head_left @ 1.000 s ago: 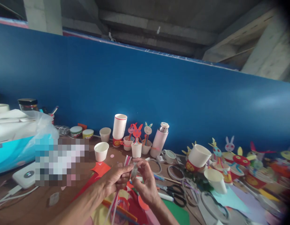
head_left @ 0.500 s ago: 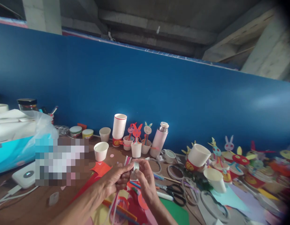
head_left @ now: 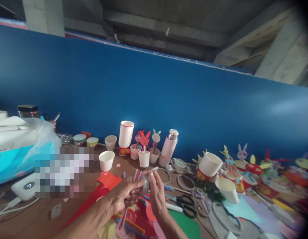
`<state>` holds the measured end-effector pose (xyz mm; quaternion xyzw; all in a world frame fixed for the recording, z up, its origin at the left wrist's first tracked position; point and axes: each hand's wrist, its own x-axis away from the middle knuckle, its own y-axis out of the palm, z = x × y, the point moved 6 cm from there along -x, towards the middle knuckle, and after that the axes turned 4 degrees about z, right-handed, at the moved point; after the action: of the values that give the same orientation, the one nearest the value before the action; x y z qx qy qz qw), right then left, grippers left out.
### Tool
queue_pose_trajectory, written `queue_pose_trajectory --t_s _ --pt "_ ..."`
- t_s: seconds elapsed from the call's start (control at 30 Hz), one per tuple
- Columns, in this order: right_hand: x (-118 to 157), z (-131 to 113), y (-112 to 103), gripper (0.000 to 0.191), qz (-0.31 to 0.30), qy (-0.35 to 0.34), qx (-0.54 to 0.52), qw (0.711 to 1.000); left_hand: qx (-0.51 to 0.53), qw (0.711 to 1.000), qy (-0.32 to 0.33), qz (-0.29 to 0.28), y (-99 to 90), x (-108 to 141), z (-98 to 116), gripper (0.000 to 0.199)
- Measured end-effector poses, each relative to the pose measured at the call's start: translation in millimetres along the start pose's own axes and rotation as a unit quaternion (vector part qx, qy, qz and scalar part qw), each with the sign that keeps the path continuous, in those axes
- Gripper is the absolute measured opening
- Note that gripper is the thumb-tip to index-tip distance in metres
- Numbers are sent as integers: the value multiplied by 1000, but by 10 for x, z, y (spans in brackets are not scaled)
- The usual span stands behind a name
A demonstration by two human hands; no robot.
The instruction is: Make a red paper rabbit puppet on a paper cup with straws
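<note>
My left hand [head_left: 127, 192] is closed around pink and white strips [head_left: 137, 175], whose upper ends stick out above the thumb. Their lower ends hang below the fist over coloured paper. Between my hands is a small roll of clear tape [head_left: 144, 186], its side against my left thumb. My right hand [head_left: 157, 189] has its fingers bent against the roll's right side; the exact grip is partly hidden. Black-handled scissors [head_left: 186, 203] and a white marker [head_left: 175, 208] lie just right of my right hand.
Behind my hands stand paper cups with rabbit faces [head_left: 144, 158], a cup stack [head_left: 126, 136], a pink thermos [head_left: 168, 147] and a lone cup [head_left: 106, 160]. More decorated cups [head_left: 233, 181] crowd the right. A white device with a cable [head_left: 23, 187] lies left.
The tape roll has turned and shows more of its side between my hands. My right fingers have closed in toward it. The strips in my left hand now lean more to the right.
</note>
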<state>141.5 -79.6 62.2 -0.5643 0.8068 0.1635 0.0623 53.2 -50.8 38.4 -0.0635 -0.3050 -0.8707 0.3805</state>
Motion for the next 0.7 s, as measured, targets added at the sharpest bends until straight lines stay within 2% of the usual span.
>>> queue_pose_trajectory --t_s 0.13,0.27,0.37,0.47,0.6,0.7 --pt "-38 48 8 27 -42 -4 -20 999 12 1000 16 17 -49 9 66 48" --pt "-77 82 24 29 -85 23 -11 996 23 999 29 14 -75 -5 90 43" --pt "-96 -13 25 32 -101 14 -38 994 35 998 44 20 -101 -9 135 36" --pt "-99 -134 21 38 -109 -15 -74 991 59 995 56 53 -151 3 199 31" --pt "-82 -171 9 53 -102 -32 -110 988 66 993 56 78 -198 -14 196 35" --pt "-49 -160 45 59 -127 -37 -128 983 57 996 39 53 -197 -56 124 45"
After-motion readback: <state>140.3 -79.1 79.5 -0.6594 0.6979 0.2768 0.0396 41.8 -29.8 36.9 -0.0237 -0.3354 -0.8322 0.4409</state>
